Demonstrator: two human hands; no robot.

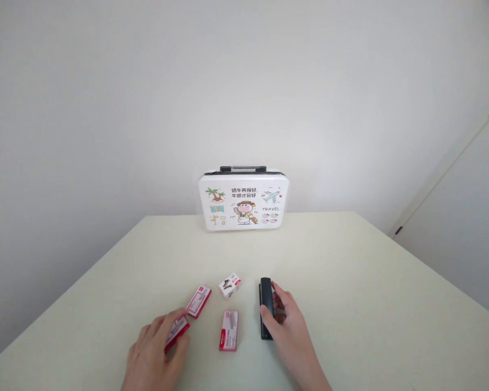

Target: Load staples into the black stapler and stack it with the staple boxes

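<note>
**Hands on stapler and staple box**

Your right hand [287, 326] grips the black stapler [265, 307] lying on the table [370, 282]. Your left hand [155, 353] pinches a red box [176, 332]. Three more boxes [229, 330] lie between; a case [243, 200] stands behind.

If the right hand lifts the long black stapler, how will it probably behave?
The long black stapler looks rigid, so it should probably lift without bending. It lies flat on the pale table, so rolling seems unlikely. The right hand grips only its near end, so the far end may dip.
</note>
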